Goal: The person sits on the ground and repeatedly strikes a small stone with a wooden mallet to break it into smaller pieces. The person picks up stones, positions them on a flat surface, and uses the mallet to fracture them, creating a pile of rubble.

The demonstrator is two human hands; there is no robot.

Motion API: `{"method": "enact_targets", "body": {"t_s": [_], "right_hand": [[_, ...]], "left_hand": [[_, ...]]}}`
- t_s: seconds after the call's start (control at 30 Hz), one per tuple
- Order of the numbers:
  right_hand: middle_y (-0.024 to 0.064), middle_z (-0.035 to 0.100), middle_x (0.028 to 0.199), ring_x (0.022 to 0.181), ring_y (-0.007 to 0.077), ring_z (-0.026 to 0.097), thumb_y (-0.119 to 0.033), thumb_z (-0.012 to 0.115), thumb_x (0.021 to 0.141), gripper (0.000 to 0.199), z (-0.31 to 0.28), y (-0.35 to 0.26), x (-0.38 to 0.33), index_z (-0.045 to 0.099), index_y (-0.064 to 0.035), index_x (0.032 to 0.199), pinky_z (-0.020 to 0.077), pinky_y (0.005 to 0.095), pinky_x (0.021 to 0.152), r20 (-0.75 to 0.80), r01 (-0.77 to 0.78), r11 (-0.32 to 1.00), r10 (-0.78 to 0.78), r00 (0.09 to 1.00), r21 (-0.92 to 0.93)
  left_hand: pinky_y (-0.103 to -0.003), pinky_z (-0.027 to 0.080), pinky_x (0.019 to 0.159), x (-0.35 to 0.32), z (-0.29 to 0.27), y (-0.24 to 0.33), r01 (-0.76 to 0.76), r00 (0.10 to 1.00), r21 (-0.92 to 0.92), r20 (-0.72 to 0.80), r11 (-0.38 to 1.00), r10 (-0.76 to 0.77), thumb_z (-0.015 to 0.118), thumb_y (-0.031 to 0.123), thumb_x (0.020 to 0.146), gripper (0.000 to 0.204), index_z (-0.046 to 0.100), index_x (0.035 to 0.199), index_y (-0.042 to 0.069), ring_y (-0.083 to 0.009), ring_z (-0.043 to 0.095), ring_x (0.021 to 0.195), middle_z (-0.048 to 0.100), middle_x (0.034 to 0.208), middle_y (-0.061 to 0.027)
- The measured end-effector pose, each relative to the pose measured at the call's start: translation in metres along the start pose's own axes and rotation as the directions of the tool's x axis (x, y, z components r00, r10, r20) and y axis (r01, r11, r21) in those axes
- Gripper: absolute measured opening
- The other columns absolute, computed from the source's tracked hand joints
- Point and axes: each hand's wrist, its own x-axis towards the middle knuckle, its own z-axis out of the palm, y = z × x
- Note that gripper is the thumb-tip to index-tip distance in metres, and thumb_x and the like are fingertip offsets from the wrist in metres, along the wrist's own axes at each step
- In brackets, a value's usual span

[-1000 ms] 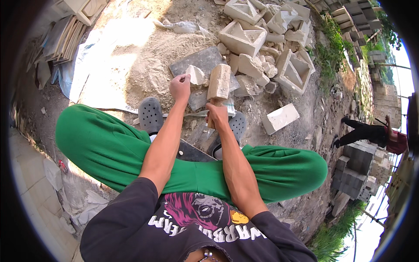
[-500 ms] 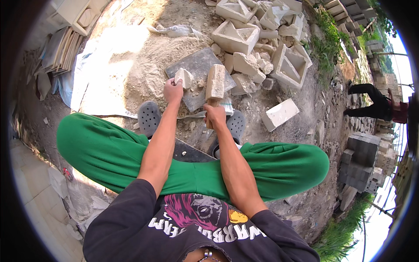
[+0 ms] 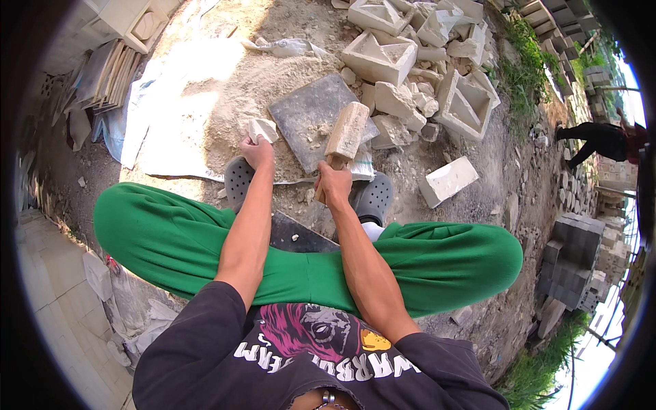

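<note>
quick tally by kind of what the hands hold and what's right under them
wooden mallet, in the right hand: 1
pale stone piece, in the left hand: 1
flat grey slab: 1
grey clogs: 2
total: 5

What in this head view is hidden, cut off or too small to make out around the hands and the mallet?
- Mallet handle: inside the right hand; only the wooden mallet head shows.
- Stone piece: its lower part is behind the left hand.
- Grey slab: partly under the mallet.
- Distant person: too small, near the rim.
</note>
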Motion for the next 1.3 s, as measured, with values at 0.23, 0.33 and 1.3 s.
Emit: {"method": "enact_targets", "body": {"t_s": [0.23, 0.33, 1.3], "right_hand": [[0.0109, 0.067, 0.070, 0.052, 0.0207, 0.067, -0.022, 0.075, 0.076, 0.030, 0.007, 0.004, 0.013, 0.068, 0.0043, 0.088, 0.0541, 0.0349, 0.050, 0.128, 0.076, 0.988, -0.059, 0.990, -0.137], [0.0122, 0.069, 0.071, 0.053, 0.0220, 0.068, -0.023, 0.074, 0.075, 0.031, 0.003, -0.006, 0.017, 0.069, 0.0039, 0.090, 0.0550, 0.0358, 0.054, 0.163, 0.104, 0.976, -0.072, 0.984, -0.193], [0.0127, 0.070, 0.071, 0.052, 0.0180, 0.065, -0.027, 0.074, 0.075, 0.033, -0.011, -0.089, -0.008, 0.069, 0.0037, 0.086, 0.0515, 0.0350, 0.053, 0.105, 0.333, 0.939, -0.324, 0.940, -0.084]], "left_hand": [[-0.041, 0.046, 0.098, -0.025, 0.004, 0.008, -0.407, 0.878, 0.327, -0.117, 0.853, 0.464, 0.067, 0.017, 0.088, 0.041, 0.058, 0.125, 0.002, -0.0327, 0.059, 0.111, 0.063, 0.113, -0.0159], [-0.040, 0.049, 0.094, -0.050, 0.011, 0.028, -0.676, 0.736, 0.188, 0.201, 0.712, 0.646, 0.069, 0.015, 0.086, 0.039, 0.063, 0.123, 0.006, -0.0327, 0.062, 0.106, 0.065, 0.110, -0.0142], [-0.039, 0.055, 0.081, -0.028, 0.039, 0.040, -0.433, 0.742, -0.014, 0.563, 0.901, 0.365, 0.063, 0.016, 0.091, 0.029, 0.071, 0.117, 0.006, -0.0291, 0.071, 0.088, 0.073, 0.109, -0.0165]]}}
